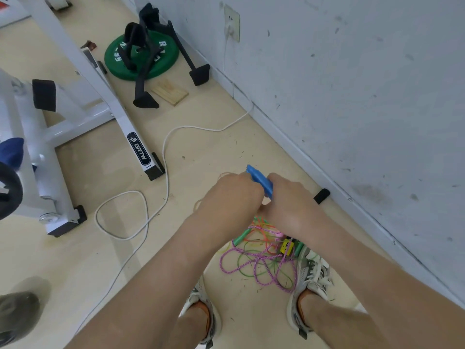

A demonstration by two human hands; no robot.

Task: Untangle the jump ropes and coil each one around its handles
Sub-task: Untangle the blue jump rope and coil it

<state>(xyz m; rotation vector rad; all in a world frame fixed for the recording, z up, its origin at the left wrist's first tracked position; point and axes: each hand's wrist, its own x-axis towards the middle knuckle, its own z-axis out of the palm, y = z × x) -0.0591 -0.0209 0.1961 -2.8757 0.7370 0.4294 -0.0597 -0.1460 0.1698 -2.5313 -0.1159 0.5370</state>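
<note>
blue handles are gripped by the left hand and right hand, fingers curled round them | tangled ropes are seen on the floor below both hands, between the shoes

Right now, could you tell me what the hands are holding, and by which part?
The blue plastic jump-rope handles: the left hand grips their upper end, the right hand their lower end.

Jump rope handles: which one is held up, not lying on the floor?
The blue plastic handle, gripped by the left hand and right hand; the green handle lies on the floor.
</note>
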